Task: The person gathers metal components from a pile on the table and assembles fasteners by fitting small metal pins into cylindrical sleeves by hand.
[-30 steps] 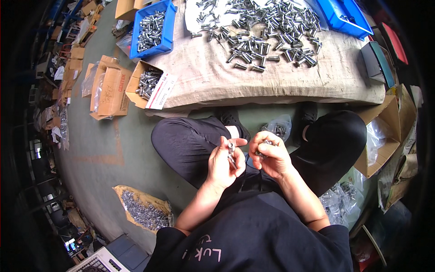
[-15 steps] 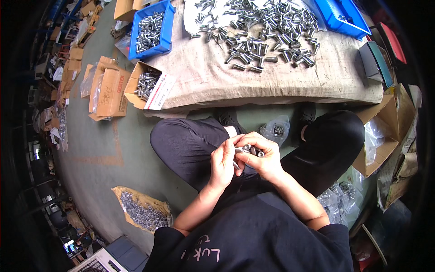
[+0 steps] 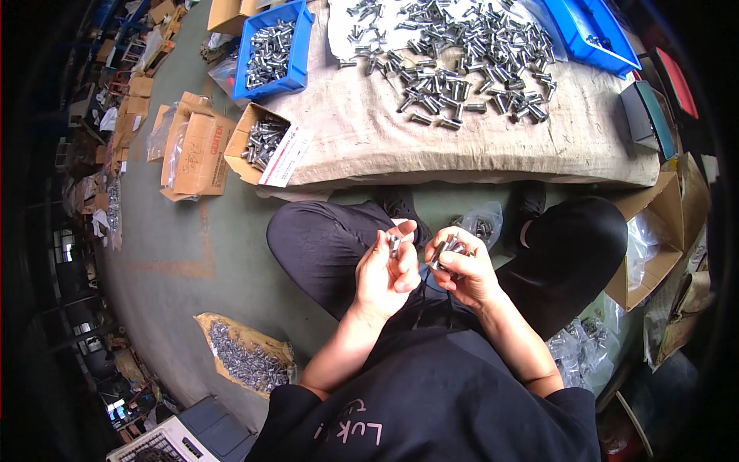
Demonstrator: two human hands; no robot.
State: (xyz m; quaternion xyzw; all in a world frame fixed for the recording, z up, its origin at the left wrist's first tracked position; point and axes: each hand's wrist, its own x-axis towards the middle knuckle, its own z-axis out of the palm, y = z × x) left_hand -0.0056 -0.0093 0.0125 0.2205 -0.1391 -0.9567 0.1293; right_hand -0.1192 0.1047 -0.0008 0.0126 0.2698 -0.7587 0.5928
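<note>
Left hand (image 3: 379, 279) pinches bolt (image 3: 394, 245); right hand (image 3: 474, 276) grips several parts (image 3: 446, 252). Pile (image 3: 469, 69) sits back from near edge of table (image 3: 385, 150). Seems handling step; next move needs steady pinch.

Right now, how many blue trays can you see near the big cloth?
2: one blue tray, with metal parts, at the left side of the cloth; another blue tray at its upper right. More may be hidden.

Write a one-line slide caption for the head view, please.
Left hand and right hand hold metal parts before a cloth strewn with more metal pieces.
</note>
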